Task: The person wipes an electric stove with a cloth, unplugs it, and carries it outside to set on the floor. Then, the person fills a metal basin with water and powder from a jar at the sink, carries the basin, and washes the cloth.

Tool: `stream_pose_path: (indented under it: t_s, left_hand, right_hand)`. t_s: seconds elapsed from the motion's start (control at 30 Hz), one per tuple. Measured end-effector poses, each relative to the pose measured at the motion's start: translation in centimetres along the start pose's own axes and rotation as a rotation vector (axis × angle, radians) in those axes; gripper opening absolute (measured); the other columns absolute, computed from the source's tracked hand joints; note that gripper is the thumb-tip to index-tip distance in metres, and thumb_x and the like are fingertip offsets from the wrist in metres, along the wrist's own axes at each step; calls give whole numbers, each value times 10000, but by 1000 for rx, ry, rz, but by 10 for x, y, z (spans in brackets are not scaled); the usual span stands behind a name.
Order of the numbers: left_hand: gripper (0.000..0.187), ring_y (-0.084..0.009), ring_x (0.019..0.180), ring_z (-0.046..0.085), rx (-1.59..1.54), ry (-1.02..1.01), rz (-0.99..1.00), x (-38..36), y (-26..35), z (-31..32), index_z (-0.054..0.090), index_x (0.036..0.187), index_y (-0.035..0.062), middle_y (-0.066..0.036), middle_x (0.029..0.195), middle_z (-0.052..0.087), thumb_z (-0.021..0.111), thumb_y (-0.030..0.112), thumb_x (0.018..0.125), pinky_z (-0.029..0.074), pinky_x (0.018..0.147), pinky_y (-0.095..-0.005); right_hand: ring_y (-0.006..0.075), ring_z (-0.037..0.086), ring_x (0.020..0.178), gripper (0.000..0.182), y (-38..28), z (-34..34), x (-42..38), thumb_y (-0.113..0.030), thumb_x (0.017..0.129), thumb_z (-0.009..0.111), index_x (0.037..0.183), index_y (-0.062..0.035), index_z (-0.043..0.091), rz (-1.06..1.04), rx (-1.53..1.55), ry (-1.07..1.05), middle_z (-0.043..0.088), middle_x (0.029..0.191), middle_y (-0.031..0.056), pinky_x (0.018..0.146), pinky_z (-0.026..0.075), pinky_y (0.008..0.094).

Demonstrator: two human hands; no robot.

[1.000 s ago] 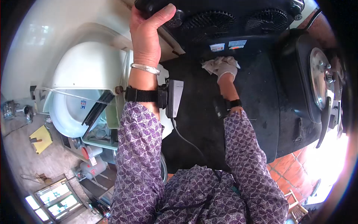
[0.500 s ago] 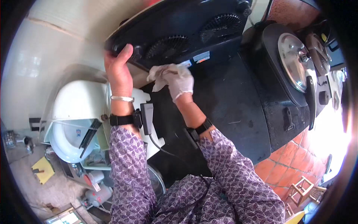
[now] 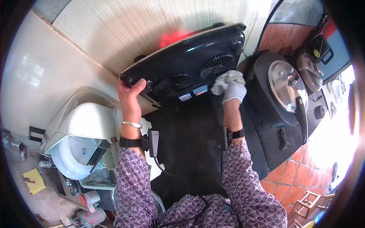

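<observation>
A wide black cooktop (image 3: 182,57) is tipped up against the wall, its underside with two round vent grilles and small labels facing me. My left hand (image 3: 131,97), bare, grips its left end with the thumb on the underside. My right hand (image 3: 234,91), in a white glove, holds a crumpled whitish cloth (image 3: 228,79) at the right part of the underside, near the right grille. Below lies a black countertop (image 3: 186,140), partly between my forearms.
To the right stands a pressure cooker (image 3: 287,85) with a shiny lid and black handle, set in a black surround. A white plastic dish cabinet (image 3: 85,121) holding bowls stands left. Farther right are a red tile floor (image 3: 296,167) and wooden stools (image 3: 308,203).
My right hand has swept the cloth rightward along the lower edge of the cooktop's underside. My left hand keeps its grip on the left end. The camera view has shifted.
</observation>
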State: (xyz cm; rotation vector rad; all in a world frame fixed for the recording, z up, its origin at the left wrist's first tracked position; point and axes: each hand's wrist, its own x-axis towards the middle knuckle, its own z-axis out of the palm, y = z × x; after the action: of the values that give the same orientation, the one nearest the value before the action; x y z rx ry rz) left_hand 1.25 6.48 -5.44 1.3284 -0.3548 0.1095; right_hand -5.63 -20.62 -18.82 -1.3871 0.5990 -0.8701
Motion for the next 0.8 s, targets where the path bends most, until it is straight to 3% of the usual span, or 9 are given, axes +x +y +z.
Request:
stream_pose_path:
  t_s: [0.07, 0.23, 0.3, 0.47, 0.5, 0.6, 0.7, 0.73, 0.8]
  left_hand:
    - [508, -153, 936, 510, 10, 5, 21, 1, -1, 0, 479, 1117, 32, -52, 1039, 543, 720, 95, 674, 420, 842, -270]
    - [465, -154, 918, 519, -4, 12, -3, -2, 8, 5, 488, 1100, 34, -50, 1025, 550, 695, 74, 686, 429, 823, -265]
    - [449, -156, 917, 521, 11, 18, -19, -2, 6, 4, 490, 1098, 35, -50, 1022, 553, 682, 62, 693, 427, 829, -267]
    - [472, -145, 940, 521, -28, 35, -44, -2, 4, 3, 485, 1104, 40, -45, 1028, 557, 686, 30, 678, 414, 853, -269]
    - [472, -145, 940, 521, -34, 49, -40, -2, 5, 3, 485, 1104, 40, -45, 1028, 557, 686, 30, 678, 414, 853, -269]
    - [487, -150, 963, 512, -61, 41, -36, -2, 4, 4, 478, 1106, 39, -44, 1030, 556, 696, 31, 671, 397, 878, -268]
    - [468, -150, 966, 512, -14, 41, -9, -3, 6, 4, 479, 1103, 36, -46, 1032, 557, 686, 36, 682, 397, 879, -269]
    - [468, -150, 966, 512, -13, 37, -15, -4, 6, 5, 479, 1103, 36, -46, 1032, 557, 686, 36, 682, 397, 879, -269]
    - [445, -152, 965, 512, -27, 19, -42, -3, 7, 4, 484, 1096, 36, -47, 1029, 557, 675, 42, 694, 402, 877, -272]
  right_hand:
    - [167, 594, 672, 89, 9, -13, 22, 24, 764, 512, 810, 7, 586, -215, -337, -23, 609, 830, 96, 573, 491, 282]
    - [157, 583, 635, 141, -51, -17, 53, 58, 797, 477, 898, 32, 572, 123, 331, 142, 580, 807, 84, 531, 527, 263]
    - [133, 578, 610, 195, -110, -9, 49, 12, 800, 514, 978, 6, 593, 38, 367, 49, 597, 812, 82, 509, 507, 245]
    - [132, 582, 589, 95, -184, 1, 54, -50, 732, 566, 742, 1, 645, -329, -363, 79, 626, 692, 77, 568, 464, 263]
    - [132, 582, 589, 95, -189, 6, 48, -50, 732, 566, 742, 1, 645, -339, -365, 67, 626, 692, 77, 568, 464, 263]
    - [189, 602, 599, 137, -211, 23, 19, 26, 666, 561, 694, -78, 646, -951, -443, -35, 632, 688, 41, 630, 485, 273]
    - [223, 608, 603, 98, -203, 54, 0, -49, 651, 565, 604, -122, 610, -1090, -708, -183, 620, 667, 62, 595, 490, 315]
    - [243, 590, 594, 69, -199, 71, -4, -68, 626, 558, 616, -123, 598, -1170, -436, -370, 598, 642, 75, 565, 474, 342]
    - [291, 556, 606, 51, -188, 93, -38, -85, 573, 617, 601, -80, 574, -1200, -657, -318, 572, 641, 101, 557, 448, 375]
